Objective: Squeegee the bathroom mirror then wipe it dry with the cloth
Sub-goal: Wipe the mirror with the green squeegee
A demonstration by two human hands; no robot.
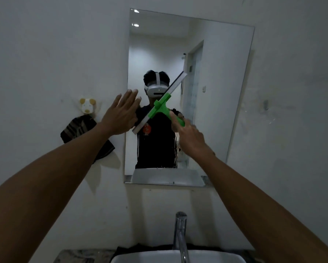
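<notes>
A rectangular mirror (216,92) hangs on the white wall above the sink. My right hand (189,137) grips the green handle of a squeegee (160,107), whose long blade slants from lower left to upper right in front of the glass at mid-height. My left hand (121,112) is raised with fingers spread and holds nothing; it hovers at the mirror's left edge, close to the blade's lower end. A dark striped cloth (77,130) hangs on the wall to the left of the mirror, partly hidden by my left forearm.
A white animal-shaped hook (87,105) holds the cloth. Below the mirror a chrome tap (180,236) stands over a white basin (159,258) on a stone counter (79,256). The mirror reflects a person wearing a headset.
</notes>
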